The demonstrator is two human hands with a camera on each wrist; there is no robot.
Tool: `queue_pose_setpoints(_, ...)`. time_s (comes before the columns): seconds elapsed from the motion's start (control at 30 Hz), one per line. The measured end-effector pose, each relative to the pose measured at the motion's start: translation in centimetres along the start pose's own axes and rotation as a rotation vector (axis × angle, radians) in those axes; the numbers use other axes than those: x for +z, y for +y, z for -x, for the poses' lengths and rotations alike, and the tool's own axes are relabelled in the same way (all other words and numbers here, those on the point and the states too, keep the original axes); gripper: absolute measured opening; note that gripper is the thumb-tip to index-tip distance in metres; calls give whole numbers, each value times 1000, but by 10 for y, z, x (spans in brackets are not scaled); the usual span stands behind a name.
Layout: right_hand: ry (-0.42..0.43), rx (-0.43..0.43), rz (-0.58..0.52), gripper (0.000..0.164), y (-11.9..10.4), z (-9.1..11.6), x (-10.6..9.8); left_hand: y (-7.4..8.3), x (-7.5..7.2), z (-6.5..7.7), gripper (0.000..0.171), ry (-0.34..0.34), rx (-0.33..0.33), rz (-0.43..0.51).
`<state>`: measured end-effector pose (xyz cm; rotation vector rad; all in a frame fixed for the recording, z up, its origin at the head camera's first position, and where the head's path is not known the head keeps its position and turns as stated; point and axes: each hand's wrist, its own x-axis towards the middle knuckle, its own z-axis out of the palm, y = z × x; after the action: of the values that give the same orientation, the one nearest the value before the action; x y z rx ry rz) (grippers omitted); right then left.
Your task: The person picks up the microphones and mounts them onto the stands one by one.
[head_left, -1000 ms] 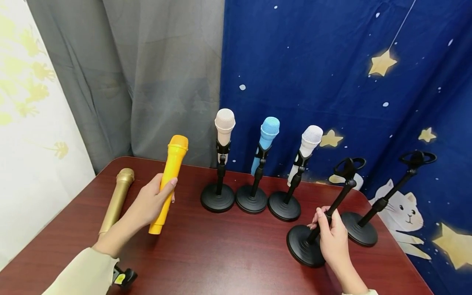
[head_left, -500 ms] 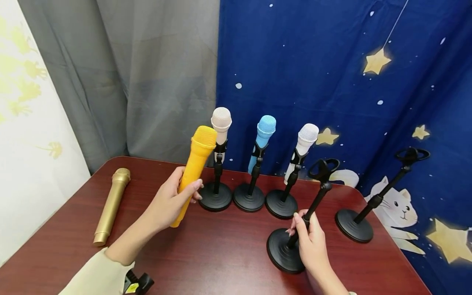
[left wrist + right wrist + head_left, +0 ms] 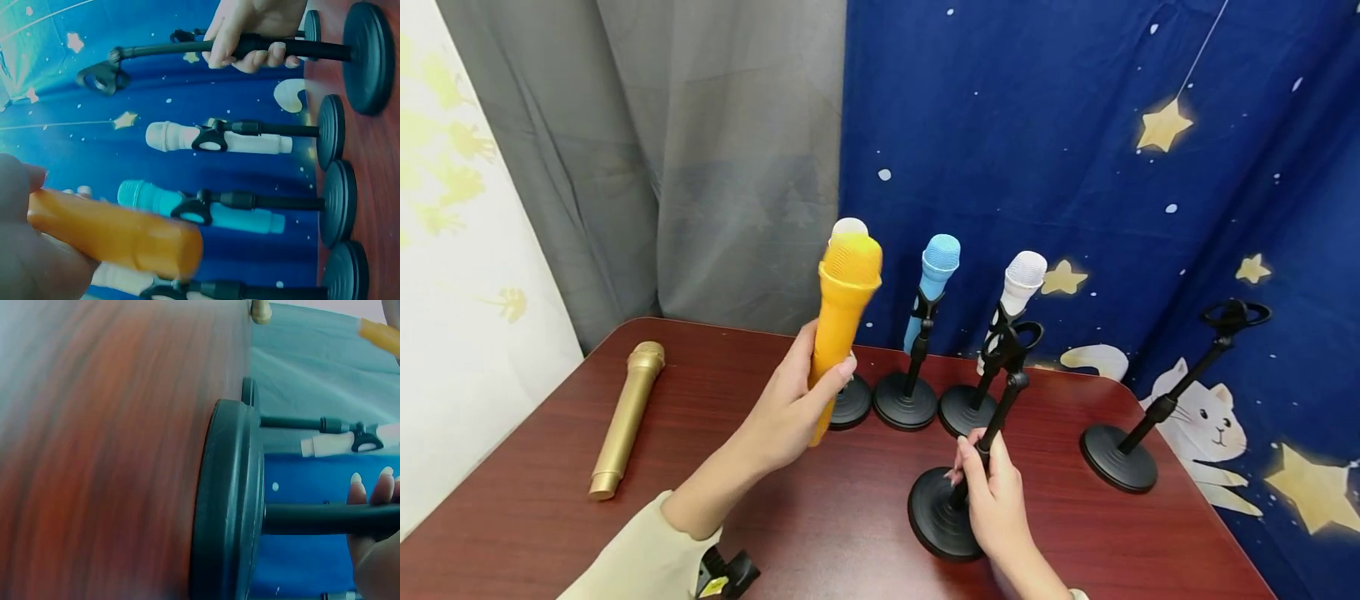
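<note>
My left hand (image 3: 790, 404) grips a yellow microphone (image 3: 842, 308) by its body, tilted with its head up, above the table. In the left wrist view the lower end of the yellow microphone (image 3: 144, 240) points toward the stands. With curled fingers my right hand (image 3: 996, 500) holds the pole of a black microphone stand (image 3: 943, 517), whose clip at the top holds nothing. The right wrist view shows the stand's round base (image 3: 228, 506) at the table surface; whether it touches I cannot tell. The yellow microphone partly hides a pale microphone (image 3: 850, 225) on its stand.
Along the back, a blue microphone (image 3: 940, 258) and a white microphone (image 3: 1025, 271) sit in black stands. Another stand (image 3: 1118, 458) with a bare clip is at the right. A gold microphone (image 3: 627, 421) lies on the table (image 3: 820, 533) at the left. Curtains hang behind.
My left hand has carried the yellow microphone to the right and slightly up, in front of the pale one. My right hand has brought the held stand leftward, away from the far-right stand.
</note>
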<state>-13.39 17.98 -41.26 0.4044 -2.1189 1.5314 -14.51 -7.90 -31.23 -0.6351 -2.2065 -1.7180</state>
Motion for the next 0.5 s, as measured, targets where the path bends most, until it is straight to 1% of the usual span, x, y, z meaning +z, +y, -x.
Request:
queue_pose_setpoints(0.07, -11, -8, -4, 4, -3, 1, 7, 2, 5, -5, 48, 7, 27, 60)
queue_pose_setpoints(0.13, -26, -11, -7, 3, -5, 3, 14, 5, 10, -11, 48, 17, 59, 99)
queue_pose_setpoints(0.23, -48, -19, -4, 2, -8, 6, 24, 9, 16, -19, 42, 32, 110, 100)
queue_pose_setpoints(0.3, -55, -33, 1, 3, -10, 7, 30, 11, 19, -24, 37, 53, 149, 55)
queue_pose_setpoints(0.37, -56, -54, 3, 2, -12, 7, 35, 14, 20, -29, 35, 93, 183, -20)
queue_pose_setpoints(0.47, -55, -83, 0, 4, -15, 7, 43, 18, 22, -36, 38, 166, 217, -118)
queue_pose_setpoints(0.5, -55, -88, -2, 5, -16, 6, 46, 19, 22, -38, 40, 179, 224, -133)
